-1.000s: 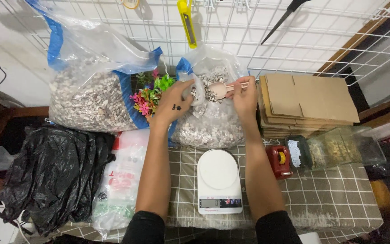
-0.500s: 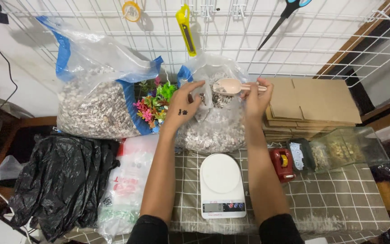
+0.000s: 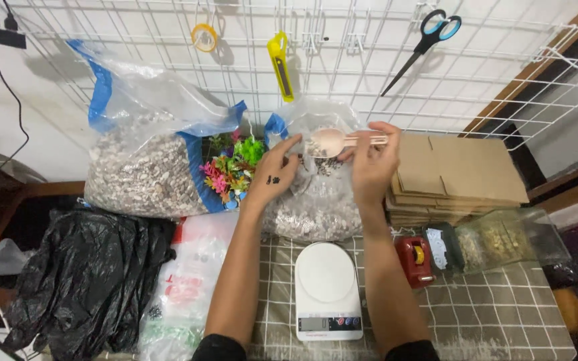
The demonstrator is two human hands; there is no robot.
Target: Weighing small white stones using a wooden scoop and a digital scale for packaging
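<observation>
Pale, smooth wooden-looking scoop (image 3: 332, 141) above a glossy clear plastic bag of rough gravel (image 3: 316, 200). White scale of smooth matt plastic (image 3: 327, 287) on a checked cloth tabletop (image 3: 490, 314); matt brown cardboard stack (image 3: 459, 177); crinkled glossy black plastic bag (image 3: 81, 281).

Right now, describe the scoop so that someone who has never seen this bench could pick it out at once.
Start at the white wire grid wall and drop to the clear plastic bag of pale gravel below the yellow utility knife. Above that bag's mouth, the right hand holds a small pale pink plastic scoop by its handle, beside the left hand. It is the only pink, spoon-shaped tool there.
</observation>
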